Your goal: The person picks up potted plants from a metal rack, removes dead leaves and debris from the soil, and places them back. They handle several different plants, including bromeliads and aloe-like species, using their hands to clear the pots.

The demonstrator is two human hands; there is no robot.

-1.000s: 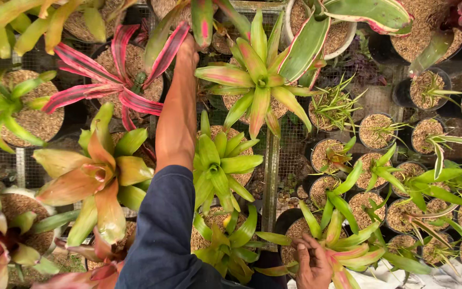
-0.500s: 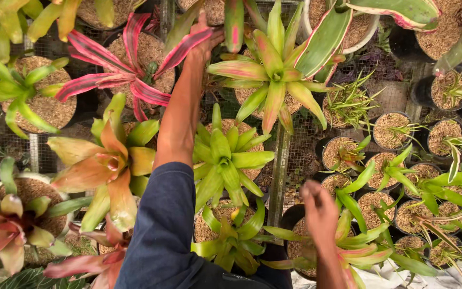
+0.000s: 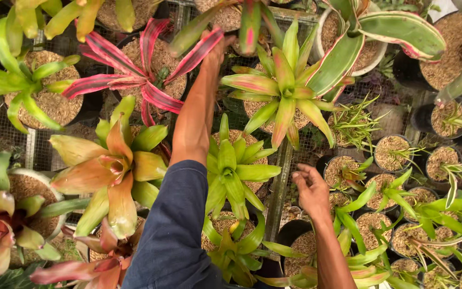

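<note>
My left arm, in a dark blue sleeve, stretches away over the bench. My left hand reaches in among the leaves of a green and pink plant at the top. A red striped leaf crosses the hand and hides its fingers. Beside it stands a red-leaved bromeliad in a dark pot. My right hand hovers low with loosely spread fingers and nothing in it, between a bright green bromeliad and small pots of young plants.
Potted bromeliads crowd a wire mesh bench: an orange-yellow one on the left, a green-pink one ahead, a broad striped one in a white pot top right. Several small pots with husk filling fill the right side.
My right hand has risen from the bottom edge to the middle of the bench. My left arm stays stretched out toward the top plants, and the view has shifted slightly.
</note>
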